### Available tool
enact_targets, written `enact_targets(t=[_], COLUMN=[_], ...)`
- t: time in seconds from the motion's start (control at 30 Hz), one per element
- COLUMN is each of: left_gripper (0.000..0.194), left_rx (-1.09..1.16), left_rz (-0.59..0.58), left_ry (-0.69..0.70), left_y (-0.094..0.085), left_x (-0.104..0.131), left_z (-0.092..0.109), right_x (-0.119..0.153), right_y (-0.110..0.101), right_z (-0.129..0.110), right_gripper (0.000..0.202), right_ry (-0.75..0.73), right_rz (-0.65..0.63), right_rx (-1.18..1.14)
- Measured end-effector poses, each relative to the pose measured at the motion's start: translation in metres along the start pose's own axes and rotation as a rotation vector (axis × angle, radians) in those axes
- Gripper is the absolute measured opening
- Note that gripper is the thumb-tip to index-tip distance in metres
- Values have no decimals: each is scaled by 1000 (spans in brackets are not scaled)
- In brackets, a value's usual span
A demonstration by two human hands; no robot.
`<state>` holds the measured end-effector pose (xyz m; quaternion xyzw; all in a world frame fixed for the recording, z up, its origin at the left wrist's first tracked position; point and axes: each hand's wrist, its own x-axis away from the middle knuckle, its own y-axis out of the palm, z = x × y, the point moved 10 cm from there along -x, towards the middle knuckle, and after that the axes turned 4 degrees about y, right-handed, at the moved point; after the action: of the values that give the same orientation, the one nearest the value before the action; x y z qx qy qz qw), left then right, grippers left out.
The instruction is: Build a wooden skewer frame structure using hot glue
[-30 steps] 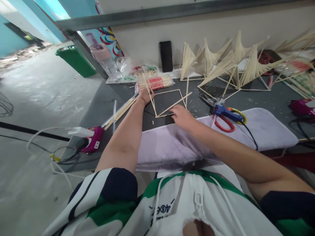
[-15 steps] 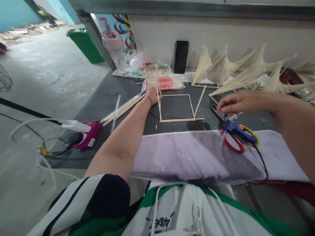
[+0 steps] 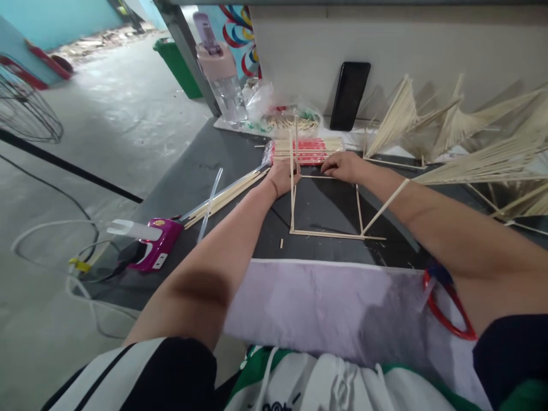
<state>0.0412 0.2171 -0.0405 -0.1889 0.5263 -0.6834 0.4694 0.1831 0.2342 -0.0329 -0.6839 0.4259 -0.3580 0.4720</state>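
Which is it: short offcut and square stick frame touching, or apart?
Apart. Head view shows dark tabletop between short offcut and square stick frame.

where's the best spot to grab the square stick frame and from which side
Probably the middle of its front stick, pinched from the near side: that stretch lies uncovered between an upright stick and a slanted stick, while the left hand and right hand are near the frame's back.
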Motion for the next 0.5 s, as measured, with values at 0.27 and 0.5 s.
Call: enact_targets(t=[0.27,0.5], left_gripper=[17,16], left_rx=[-1,-7], left_rz=[-6,-14], left_ry=[-23,-3], left_y=[-2,-2], left_x=[0,-1], left_z=[1,2], right_x=[-10,-15], right_y=[12,15], right_z=[-22,-26], right_gripper=[22,18], right_ry=[-119,-161], right_rz=[-51,-101], right_rx=[136,137])
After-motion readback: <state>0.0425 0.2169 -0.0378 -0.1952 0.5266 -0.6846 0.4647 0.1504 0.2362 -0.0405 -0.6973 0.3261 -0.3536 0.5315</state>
